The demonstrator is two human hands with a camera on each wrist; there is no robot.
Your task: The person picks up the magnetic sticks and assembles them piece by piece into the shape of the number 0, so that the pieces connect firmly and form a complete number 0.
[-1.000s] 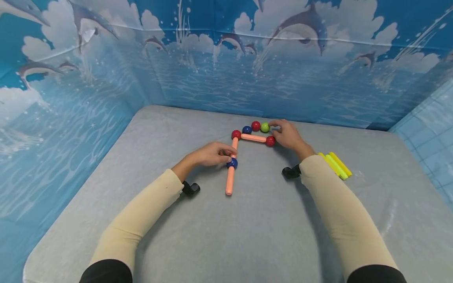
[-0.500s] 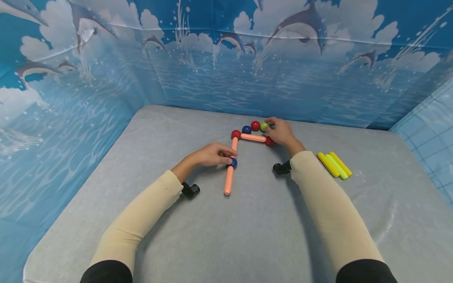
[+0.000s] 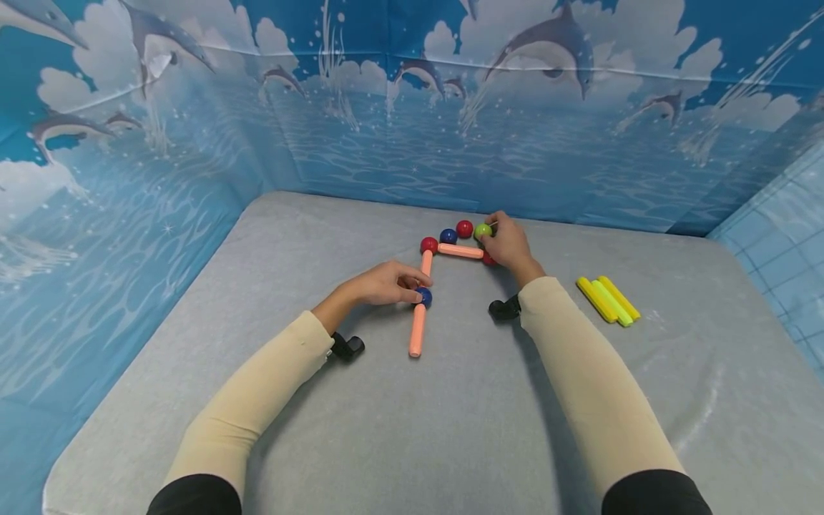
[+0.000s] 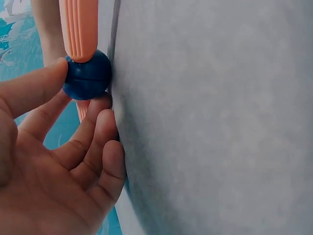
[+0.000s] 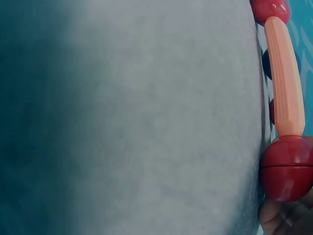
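My left hand (image 3: pixel 385 282) pinches a dark blue ball (image 3: pixel 423 297) between thumb and fingers. An orange ridged stick (image 3: pixel 417 331) joins the ball on the near side; another orange stick (image 3: pixel 427 262) runs from it to a red ball (image 3: pixel 429 244). From that corner a third orange stick (image 3: pixel 460 250) reaches right to a second red ball (image 5: pixel 287 169), partly hidden by my right hand in the head view. My right hand (image 3: pixel 507 243) grips a light green ball (image 3: pixel 482 231) with its fingertips. Most of that hand lies outside the right wrist view.
Beyond the crosswise stick stand a loose blue ball (image 3: pixel 448 235) and a loose red ball (image 3: pixel 464 228). Several yellow sticks (image 3: pixel 607 300) lie side by side at the right on the grey tabletop (image 3: pixel 412 429). A dolphin-print curtain (image 3: pixel 399 143) hangs behind.
My right hand has moved left onto the green ball and taken hold of it. The left hand has stayed at the blue ball, with the near stick shifting slightly.
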